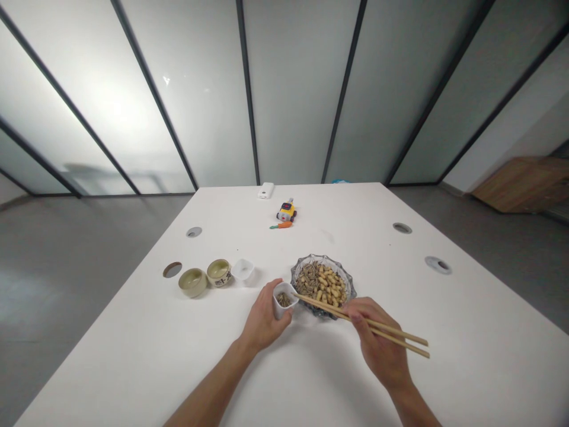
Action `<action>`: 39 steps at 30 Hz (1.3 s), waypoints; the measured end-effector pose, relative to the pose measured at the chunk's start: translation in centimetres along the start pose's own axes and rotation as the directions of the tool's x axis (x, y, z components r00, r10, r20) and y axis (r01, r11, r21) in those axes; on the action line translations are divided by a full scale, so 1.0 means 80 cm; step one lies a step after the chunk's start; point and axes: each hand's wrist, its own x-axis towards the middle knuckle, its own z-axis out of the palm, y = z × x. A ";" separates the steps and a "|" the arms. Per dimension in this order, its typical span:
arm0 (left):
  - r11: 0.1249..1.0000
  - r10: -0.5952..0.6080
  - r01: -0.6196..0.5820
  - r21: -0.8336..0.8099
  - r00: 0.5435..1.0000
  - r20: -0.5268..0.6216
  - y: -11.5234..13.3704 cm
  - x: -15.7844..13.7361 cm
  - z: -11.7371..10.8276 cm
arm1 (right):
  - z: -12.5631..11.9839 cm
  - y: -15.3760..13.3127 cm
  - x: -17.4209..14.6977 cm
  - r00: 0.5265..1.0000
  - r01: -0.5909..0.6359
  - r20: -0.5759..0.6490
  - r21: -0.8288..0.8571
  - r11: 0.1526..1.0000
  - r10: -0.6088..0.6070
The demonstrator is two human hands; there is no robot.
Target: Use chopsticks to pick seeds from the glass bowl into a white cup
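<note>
My left hand (265,317) is wrapped round a small white cup (291,289) that has some sunflower seeds (283,299) at its bottom. In my right hand (380,341) is a pair of wooden chopsticks (331,308), their tips at the cup's right rim. Whether the tips pinch a seed is too small to tell. Just beyond, right of the cup, stands a scalloped glass bowl (350,283). Sunflower seeds (309,277) fill its left side and peanuts (331,286) its right; the chopsticks pass over its near edge.
Left of my left hand, a white cup (243,271) and two green ceramic cups, one lettered (219,273) and one plain (192,283), stand in a row. Farther back lie a toy car (287,211), an orange-and-green carrot-shaped item (281,225) and a white device (265,190). Round holes pierce the white table (146,356).
</note>
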 end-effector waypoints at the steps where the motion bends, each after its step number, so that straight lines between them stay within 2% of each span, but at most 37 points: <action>1: 1.000 -0.004 0.004 0.001 1.000 0.003 0.000 0.000 0.000 | 0.000 -0.001 0.000 1.000 0.011 -0.005 -0.014 1.000 -0.011; 5: 1.000 -0.006 0.006 -0.005 1.000 0.006 0.001 0.000 -0.001 | -0.004 0.007 0.004 0.992 0.033 -0.111 -0.181 0.983 -0.054; 7: 1.000 0.001 -0.001 -0.009 1.000 -0.002 0.001 0.000 0.000 | -0.005 0.012 0.004 0.993 0.053 -0.092 -0.244 0.968 -0.077; 14: 1.000 -0.012 0.012 -0.009 1.000 -0.006 0.001 0.001 0.001 | 0.007 0.019 0.000 0.997 0.083 0.010 -0.158 0.984 -0.082; 22: 1.000 -0.018 0.018 -0.003 1.000 0.011 0.001 0.001 0.001 | -0.001 0.019 0.000 0.995 0.096 -0.016 -0.180 0.979 -0.100; 25: 1.000 -0.015 0.015 -0.001 1.000 0.011 0.001 0.001 0.001 | -0.005 0.015 0.001 0.993 0.055 -0.092 -0.198 0.979 -0.074; 27: 1.000 -0.012 0.012 -0.004 1.000 0.009 0.001 0.000 0.001 | -0.005 0.010 0.001 0.992 0.026 -0.118 -0.142 0.989 -0.043; 32: 1.000 -0.004 0.004 -0.003 1.000 0.006 -0.001 0.000 0.001 | 0.003 0.003 -0.003 0.999 -0.010 -0.032 0.008 1.000 0.010; 37: 1.000 0.003 -0.003 0.001 1.000 0.008 -0.005 0.001 0.003 | 0.000 0.020 -0.004 0.980 -0.138 -0.158 -0.098 0.986 0.122; 39: 1.000 0.006 -0.006 0.002 1.000 0.006 -0.004 0.001 0.003 | -0.002 0.027 -0.003 0.977 -0.159 -0.166 -0.139 0.977 0.135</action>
